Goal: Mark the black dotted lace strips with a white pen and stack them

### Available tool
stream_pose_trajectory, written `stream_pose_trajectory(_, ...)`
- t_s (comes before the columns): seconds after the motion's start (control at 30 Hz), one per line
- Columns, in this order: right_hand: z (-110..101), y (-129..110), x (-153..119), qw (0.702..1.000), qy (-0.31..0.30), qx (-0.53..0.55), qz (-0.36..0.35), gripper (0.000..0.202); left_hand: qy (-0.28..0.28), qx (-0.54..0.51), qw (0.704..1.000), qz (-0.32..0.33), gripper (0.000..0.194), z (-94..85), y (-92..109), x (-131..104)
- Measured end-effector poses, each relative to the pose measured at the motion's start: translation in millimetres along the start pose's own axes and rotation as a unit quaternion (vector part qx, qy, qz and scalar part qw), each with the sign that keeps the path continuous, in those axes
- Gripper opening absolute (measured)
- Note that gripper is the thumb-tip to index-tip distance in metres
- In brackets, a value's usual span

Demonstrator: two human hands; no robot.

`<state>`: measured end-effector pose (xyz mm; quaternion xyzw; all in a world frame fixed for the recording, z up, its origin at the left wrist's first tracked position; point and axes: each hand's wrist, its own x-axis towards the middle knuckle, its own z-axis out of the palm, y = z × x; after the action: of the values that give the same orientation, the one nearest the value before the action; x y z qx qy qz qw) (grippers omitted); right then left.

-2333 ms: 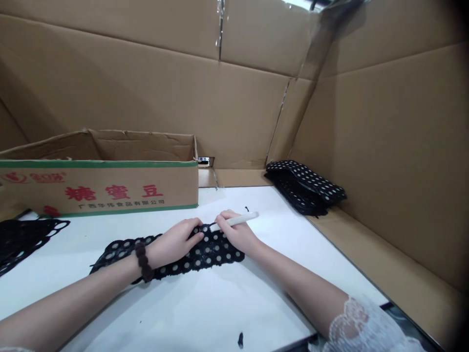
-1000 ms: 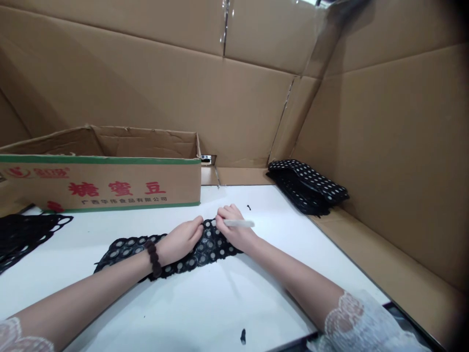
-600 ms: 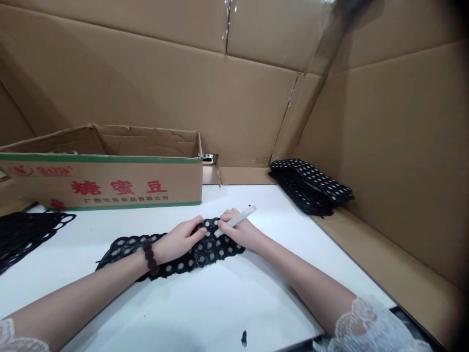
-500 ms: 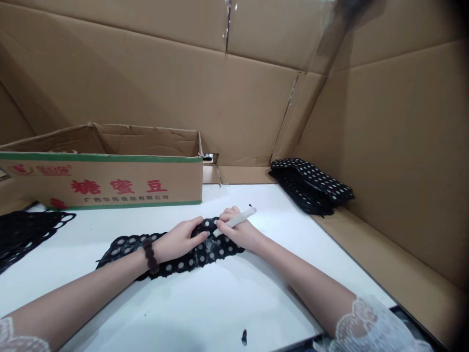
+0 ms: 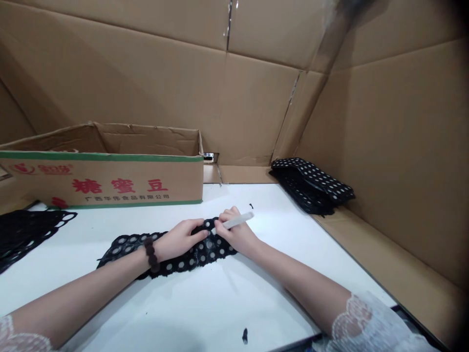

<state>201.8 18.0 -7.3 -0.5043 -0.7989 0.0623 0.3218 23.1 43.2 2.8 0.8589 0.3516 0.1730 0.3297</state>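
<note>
A strip of black fabric with white dots (image 5: 181, 265) lies crosswise on the white table. My left hand (image 5: 179, 239), with a dark beaded band at the wrist, holds it down, thumb on top and the other fingers at the far edge, partly hidden. Between the thumb and fingers of my right hand (image 5: 236, 232) is a slim white pen-shaped tool (image 5: 240, 220), slanting with its back end up to the right. The tool's tip points down at the fabric beside my left thumb; its exact kind cannot be made out.
An open cardboard box (image 5: 110, 178) with red lettering stands at the back left. Black netted material (image 5: 29, 232) lies at the left edge, a folded stack of dotted black fabric (image 5: 311, 183) at the back right. Small black scraps (image 5: 245, 336) dot the table (image 5: 205, 308). Cardboard walls (image 5: 164, 88) surround it.
My right hand has shifted slightly left along the fabric, and the white tool lies at a lower slant. My left hand and the fabric look nearly unchanged.
</note>
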Motion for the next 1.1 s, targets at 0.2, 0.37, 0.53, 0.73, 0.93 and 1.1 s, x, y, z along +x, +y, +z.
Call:
stream_pose_trajectory(0.2,18,5,6,0.981,0.036,-0.184,-0.043,0.022,0.03,0.025,0.999,-0.002,0.026,7.5,-1,-1)
stream_pose_trajectory(0.37,23,12,13,0.961,0.065,-0.262,-0.053,0.021,0.042,0.013,0.999,0.019,0.024,4.9,-2,-1)
stream_pose_trajectory(0.53,10,3,15,0.97,0.064,-0.236,-0.016,0.024,0.007,-0.069,0.997,0.031,0.027,-3.8,-2,1)
stream_pose_trajectory(0.73,-13,6,5,0.997,-0.071,0.023,0.032,0.03,0.025,0.038,0.999,0.021,0.024,5.0,-3,0)
stream_pose_trajectory(0.93,-17,14,1,0.984,-0.105,0.137,0.04,0.034,0.068,0.048,0.997,-0.002,0.024,7.3,-6,-1)
stream_pose_trajectory(1.1,-7,17,0,0.987,-0.087,0.132,0.039,0.03,0.059,0.037,0.997,-0.024,0.028,3.3,-2,-1)
